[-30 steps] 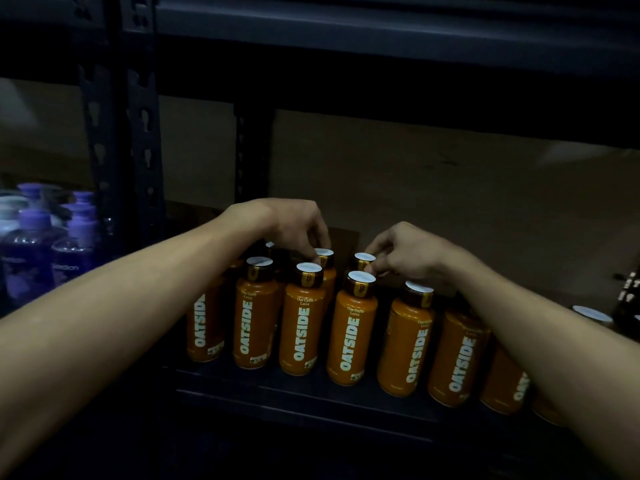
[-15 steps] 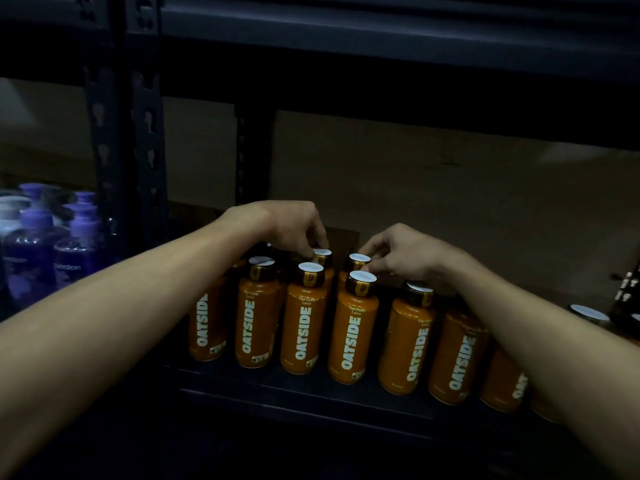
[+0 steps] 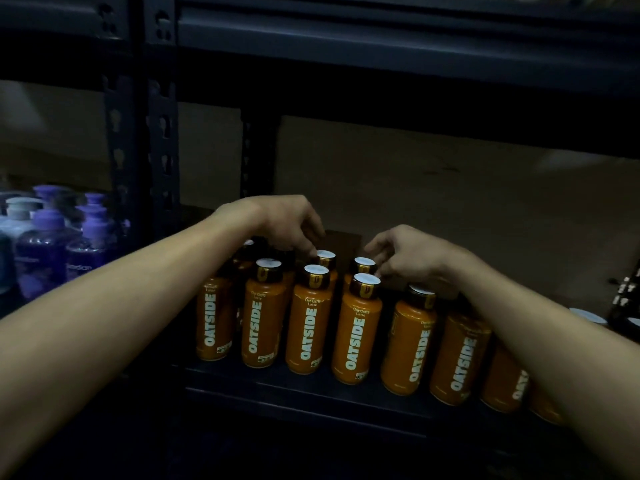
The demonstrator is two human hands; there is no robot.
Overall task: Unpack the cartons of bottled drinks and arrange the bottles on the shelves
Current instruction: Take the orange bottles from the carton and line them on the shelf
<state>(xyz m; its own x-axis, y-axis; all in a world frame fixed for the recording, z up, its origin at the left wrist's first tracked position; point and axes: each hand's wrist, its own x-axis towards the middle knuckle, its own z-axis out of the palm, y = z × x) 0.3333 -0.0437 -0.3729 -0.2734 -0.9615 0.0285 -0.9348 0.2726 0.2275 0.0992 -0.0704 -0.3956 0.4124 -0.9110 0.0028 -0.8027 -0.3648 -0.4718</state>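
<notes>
Several orange Oatside bottles (image 3: 356, 327) with dark collars and white caps stand in rows on the dark metal shelf (image 3: 311, 393). My left hand (image 3: 287, 223) reaches over the front row, and its curled fingertips pinch the cap of a back-row bottle (image 3: 326, 257). My right hand (image 3: 412, 254) comes in from the right, its index finger and thumb around the cap of the neighbouring back-row bottle (image 3: 364, 264). Both forearms cross over the front bottles and hide part of the right end of the row.
Purple and white pump bottles (image 3: 48, 237) fill the neighbouring bay on the left, behind the perforated upright posts (image 3: 162, 133). The upper shelf beam (image 3: 381, 46) hangs low overhead. A brown carton (image 3: 450, 188) stands behind the bottles. Dark items (image 3: 623, 299) sit at the far right.
Both hands stay at the back-row caps with only small shifts. The fingers of my right hand have spread a little around its cap.
</notes>
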